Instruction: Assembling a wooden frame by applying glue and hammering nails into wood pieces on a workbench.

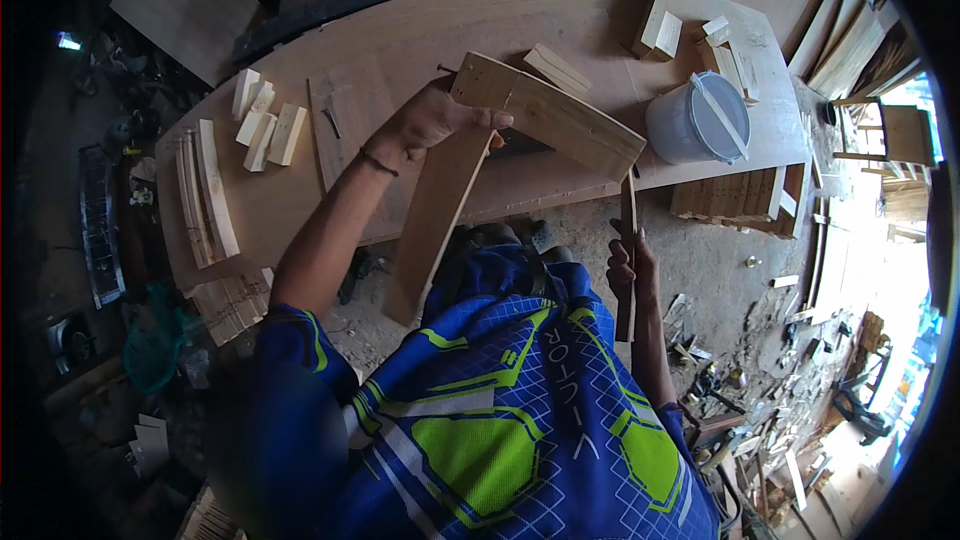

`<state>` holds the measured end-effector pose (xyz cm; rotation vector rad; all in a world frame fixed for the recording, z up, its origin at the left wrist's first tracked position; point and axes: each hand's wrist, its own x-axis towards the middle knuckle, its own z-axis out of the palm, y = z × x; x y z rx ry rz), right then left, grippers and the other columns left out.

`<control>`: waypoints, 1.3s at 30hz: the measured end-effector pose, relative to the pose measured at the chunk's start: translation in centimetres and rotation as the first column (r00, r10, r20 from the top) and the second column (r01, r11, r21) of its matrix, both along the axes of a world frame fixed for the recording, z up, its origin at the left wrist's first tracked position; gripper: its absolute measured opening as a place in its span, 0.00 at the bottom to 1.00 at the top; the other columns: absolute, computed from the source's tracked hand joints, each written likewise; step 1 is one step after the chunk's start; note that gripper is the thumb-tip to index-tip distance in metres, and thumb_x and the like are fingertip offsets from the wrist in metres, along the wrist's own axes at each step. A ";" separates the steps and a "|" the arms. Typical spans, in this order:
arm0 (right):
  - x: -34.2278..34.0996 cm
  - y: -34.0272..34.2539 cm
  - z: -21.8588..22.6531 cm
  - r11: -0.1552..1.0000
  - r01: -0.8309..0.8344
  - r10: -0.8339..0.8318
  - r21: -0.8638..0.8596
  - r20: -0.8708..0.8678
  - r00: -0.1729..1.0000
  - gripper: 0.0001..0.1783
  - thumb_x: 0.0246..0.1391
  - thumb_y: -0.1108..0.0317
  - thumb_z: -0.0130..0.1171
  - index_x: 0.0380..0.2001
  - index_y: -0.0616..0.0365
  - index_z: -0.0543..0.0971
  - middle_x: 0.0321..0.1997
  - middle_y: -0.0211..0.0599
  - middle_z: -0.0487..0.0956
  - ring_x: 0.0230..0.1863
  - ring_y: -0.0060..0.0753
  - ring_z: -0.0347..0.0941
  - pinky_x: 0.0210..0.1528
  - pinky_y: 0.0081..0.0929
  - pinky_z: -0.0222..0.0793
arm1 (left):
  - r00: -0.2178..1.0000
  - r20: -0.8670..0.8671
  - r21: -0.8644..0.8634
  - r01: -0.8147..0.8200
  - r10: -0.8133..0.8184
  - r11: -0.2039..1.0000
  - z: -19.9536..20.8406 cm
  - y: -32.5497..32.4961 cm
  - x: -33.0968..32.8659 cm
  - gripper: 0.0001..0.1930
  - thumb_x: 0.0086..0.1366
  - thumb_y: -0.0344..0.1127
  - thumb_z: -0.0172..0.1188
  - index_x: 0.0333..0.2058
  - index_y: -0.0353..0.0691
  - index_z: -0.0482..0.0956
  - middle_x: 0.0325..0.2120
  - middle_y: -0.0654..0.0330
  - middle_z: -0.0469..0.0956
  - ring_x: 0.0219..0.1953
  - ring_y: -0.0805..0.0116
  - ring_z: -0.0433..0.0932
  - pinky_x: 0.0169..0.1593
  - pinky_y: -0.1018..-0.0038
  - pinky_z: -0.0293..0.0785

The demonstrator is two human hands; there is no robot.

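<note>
In both hands I hold a U-shaped wooden frame (570, 125), made of a crosspiece and two side boards. My left hand (430, 125) is closed round its left corner, where the crosspiece meets the left side board (435, 225). At that corner a nail (445, 68) sticks out. Lower down, my right hand (635, 260) grips the right side board (627, 202), seen nearly edge-on. The frame is tilted, held over the workbench's near edge and above my lap. Just beyond the crosspiece lies a short wood block (556, 70).
On the workbench (350, 50) stand a pale bucket (690, 120) with a stick across its top, several blocks (272, 130), long strips (215, 190) and more pieces (660, 15). Stacked boards (735, 195) sit by the near right edge. Scraps (740, 410) litter the floor.
</note>
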<state>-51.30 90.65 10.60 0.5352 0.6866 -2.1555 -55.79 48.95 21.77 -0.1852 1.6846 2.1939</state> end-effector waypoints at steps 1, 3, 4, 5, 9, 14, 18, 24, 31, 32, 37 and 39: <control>0.1 -0.7 0.9 1.000 0.023 -0.023 -0.015 -0.002 1.000 0.34 0.68 0.42 0.43 0.66 0.54 0.59 0.23 0.27 0.65 0.12 0.16 0.56 0.13 0.15 0.54 | 1.000 -0.002 -0.015 0.023 -0.023 1.000 0.5 0.5 0.0 0.25 0.53 0.40 0.77 0.44 0.35 0.78 0.32 0.59 0.82 0.31 0.68 0.84 0.38 0.71 0.81; -0.3 -2.5 3.3 0.977 -0.166 0.155 -0.135 -0.089 0.984 0.34 0.68 0.43 0.44 0.66 0.56 0.60 0.22 0.28 0.65 0.10 0.17 0.55 0.12 0.15 0.53 | 0.999 0.038 0.023 0.005 -0.005 1.000 1.2 1.1 0.5 0.23 0.53 0.40 0.77 0.43 0.36 0.78 0.31 0.59 0.82 0.32 0.66 0.84 0.38 0.70 0.81; -0.4 -3.5 4.8 0.964 -0.232 0.214 -0.132 -0.137 0.967 0.34 0.68 0.43 0.46 0.66 0.57 0.61 0.22 0.28 0.65 0.09 0.18 0.54 0.12 0.16 0.53 | 0.999 0.042 0.015 -0.002 0.001 1.000 1.3 1.2 0.8 0.23 0.53 0.40 0.77 0.43 0.36 0.78 0.31 0.59 0.82 0.32 0.66 0.84 0.38 0.70 0.81; -0.5 -4.0 5.3 0.946 -0.303 0.273 -0.110 -0.229 0.934 0.34 0.67 0.43 0.47 0.64 0.57 0.64 0.21 0.29 0.65 0.09 0.18 0.54 0.12 0.17 0.53 | 1.000 0.021 -0.002 -0.004 0.004 1.000 1.2 1.4 1.0 0.23 0.53 0.40 0.77 0.43 0.36 0.78 0.31 0.59 0.82 0.32 0.67 0.84 0.38 0.70 0.81; -1.1 -4.6 5.1 0.961 -0.271 0.275 0.051 -0.234 0.932 0.27 0.69 0.46 0.46 0.59 0.54 0.67 0.20 0.29 0.66 0.11 0.18 0.56 0.12 0.18 0.52 | 0.990 -0.136 -0.067 -0.047 0.038 0.997 2.0 1.3 1.4 0.21 0.54 0.38 0.76 0.43 0.36 0.79 0.34 0.59 0.83 0.35 0.66 0.84 0.42 0.70 0.80; -1.3 -3.7 4.4 0.865 -0.028 0.216 0.500 -0.322 0.922 0.14 0.70 0.59 0.47 0.53 0.52 0.69 0.22 0.23 0.65 0.16 0.15 0.58 0.16 0.16 0.53 | 0.881 -0.467 -0.684 -0.305 -0.077 0.663 -0.2 0.6 -0.7 0.26 0.52 0.39 0.75 0.49 0.38 0.76 0.42 0.55 0.83 0.44 0.56 0.82 0.47 0.66 0.79; -1.8 -7.2 7.0 0.803 0.092 0.311 0.589 -0.545 0.779 0.20 0.66 0.66 0.53 0.59 0.53 0.66 0.25 0.26 0.70 0.21 0.18 0.70 0.21 0.20 0.66 | 0.925 -0.266 -0.961 -0.234 -0.271 0.146 -5.4 1.3 -2.9 0.24 0.54 0.38 0.68 0.49 0.43 0.71 0.42 0.54 0.80 0.44 0.49 0.81 0.44 0.56 0.79; -3.8 -12.0 9.2 0.499 0.544 0.724 0.675 -0.669 0.166 0.29 0.65 0.68 0.50 0.68 0.55 0.58 0.39 0.57 0.80 0.32 0.57 0.80 0.30 0.46 0.74 | 0.862 -0.147 -0.983 -0.183 -0.486 -0.027 -7.2 2.1 -6.0 0.28 0.52 0.38 0.69 0.51 0.45 0.68 0.41 0.56 0.78 0.42 0.49 0.81 0.41 0.54 0.79; -5.7 -7.6 0.6 0.097 0.433 0.982 0.896 -0.157 0.105 0.38 0.59 0.71 0.51 0.71 0.45 0.52 0.39 0.67 0.78 0.34 0.71 0.76 0.34 0.60 0.71 | 0.809 -0.164 -0.986 -0.157 -0.565 0.062 -5.0 -0.7 -6.0 0.30 0.55 0.44 0.68 0.52 0.39 0.65 0.43 0.50 0.79 0.41 0.45 0.81 0.41 0.54 0.79; -4.1 -7.1 1.1 0.101 0.431 0.982 0.897 -0.160 0.102 0.38 0.59 0.71 0.51 0.71 0.45 0.52 0.39 0.67 0.78 0.34 0.71 0.76 0.34 0.60 0.71 | 0.824 -0.140 -0.990 -0.113 -0.548 0.083 -4.6 -1.9 -5.4 0.31 0.56 0.44 0.68 0.51 0.37 0.64 0.43 0.49 0.79 0.40 0.44 0.81 0.41 0.53 0.78; -5.2 -6.2 3.4 0.174 0.448 0.939 0.877 -0.284 0.192 0.37 0.61 0.70 0.51 0.71 0.45 0.52 0.37 0.66 0.79 0.34 0.72 0.76 0.34 0.62 0.71 | 0.771 -0.167 -0.985 -0.156 -0.614 0.073 -5.5 -0.9 -6.1 0.30 0.56 0.43 0.69 0.50 0.33 0.65 0.42 0.44 0.78 0.38 0.43 0.81 0.39 0.52 0.78; -6.1 -8.0 7.2 0.237 0.480 0.902 0.845 -0.375 0.215 0.36 0.62 0.69 0.51 0.71 0.46 0.54 0.36 0.65 0.79 0.34 0.71 0.76 0.34 0.60 0.72 | 0.758 -0.101 -0.985 -0.166 -0.644 -0.040 -5.3 0.7 -6.4 0.28 0.55 0.41 0.68 0.49 0.35 0.67 0.42 0.46 0.78 0.38 0.44 0.82 0.38 0.52 0.78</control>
